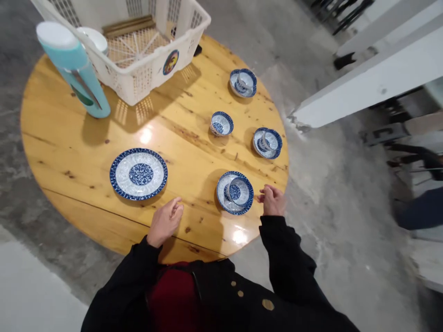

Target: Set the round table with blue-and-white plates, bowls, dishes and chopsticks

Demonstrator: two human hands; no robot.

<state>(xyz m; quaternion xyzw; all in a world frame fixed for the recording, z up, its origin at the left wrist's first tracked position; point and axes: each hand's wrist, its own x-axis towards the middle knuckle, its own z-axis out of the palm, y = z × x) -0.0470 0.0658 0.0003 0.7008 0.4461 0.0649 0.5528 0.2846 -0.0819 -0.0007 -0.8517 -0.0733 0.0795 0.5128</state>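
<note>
My left hand (166,222) is loosely closed over the near side of the table, just right of a large blue-and-white plate (121,173). Nothing shows in its fingers. My right hand (273,200), fingers curled and seemingly holding nothing, hovers near the table's right edge. Close to its left is a blue-patterned dish (229,206) with a small cup or bowl (238,191) in it; hand and dish are apart. Two similar dishes, each with a small cup inside, stand farther back: one on the right (258,145), one behind (239,92). A single small bowl (222,124) sits between them.
On the round wooden table (187,161), a white plastic basket (138,83) stands at the back left with a white round item and wooden pieces inside. A turquoise bottle (78,74) with a white top is beside it. A white post (363,76) rises beyond the right edge.
</note>
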